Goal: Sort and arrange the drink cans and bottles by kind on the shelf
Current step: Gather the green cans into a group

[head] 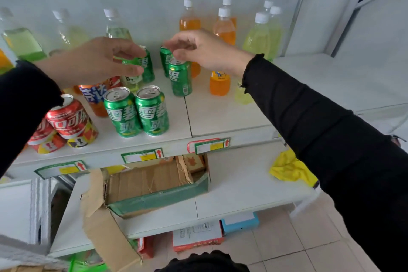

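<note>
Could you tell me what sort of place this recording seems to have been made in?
Probably a small shop or a mock-up of one: white shelving with price labels on its front edges, rows of green cans and drink bottles, and an opened stock carton below.

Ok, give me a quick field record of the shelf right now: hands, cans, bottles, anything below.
left hand: over a green can at the back, fingers curled near it; grip unclear
right hand: fingertips at the top of the back green cans; grip unclear
front green cans: two, upright, side by side
red cans: at the shelf's left front, tilted
orange can: behind the red ones
orange bottles: back, right of centre
pale green bottles: back right; more at back left
box: open cardboard, lower shelf
yellow cloth: lower shelf, right
</note>
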Available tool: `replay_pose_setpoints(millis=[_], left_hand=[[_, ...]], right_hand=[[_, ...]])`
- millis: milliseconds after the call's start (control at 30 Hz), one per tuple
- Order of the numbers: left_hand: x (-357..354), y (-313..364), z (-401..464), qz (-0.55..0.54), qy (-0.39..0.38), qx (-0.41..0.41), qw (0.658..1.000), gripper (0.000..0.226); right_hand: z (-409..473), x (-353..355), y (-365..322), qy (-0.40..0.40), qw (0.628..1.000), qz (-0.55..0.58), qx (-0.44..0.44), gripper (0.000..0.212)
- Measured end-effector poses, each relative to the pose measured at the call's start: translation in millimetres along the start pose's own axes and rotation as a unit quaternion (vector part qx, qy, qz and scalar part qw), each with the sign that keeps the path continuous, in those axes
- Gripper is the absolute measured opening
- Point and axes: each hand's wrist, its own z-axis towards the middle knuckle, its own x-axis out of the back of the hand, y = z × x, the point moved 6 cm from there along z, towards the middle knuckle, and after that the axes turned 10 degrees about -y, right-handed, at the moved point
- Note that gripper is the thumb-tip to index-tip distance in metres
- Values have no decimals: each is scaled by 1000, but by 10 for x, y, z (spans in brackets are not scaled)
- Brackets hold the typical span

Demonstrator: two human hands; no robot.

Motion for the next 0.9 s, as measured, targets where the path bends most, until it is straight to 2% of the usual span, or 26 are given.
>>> replay_pose_setpoints(millis=[167, 467, 900], left_hand=[[-138, 86, -1, 6, 10, 47, 999, 41], [-232, 115, 9, 20, 26, 96, 995, 43], [-249, 7, 29, 37, 47, 116, 991, 44]], right_hand=[[-35, 25, 147, -23, 1000, 2, 14, 42], [-15, -37, 310, -46, 999, 5, 21, 44], [95, -154, 309, -57, 998, -2, 18, 44]])
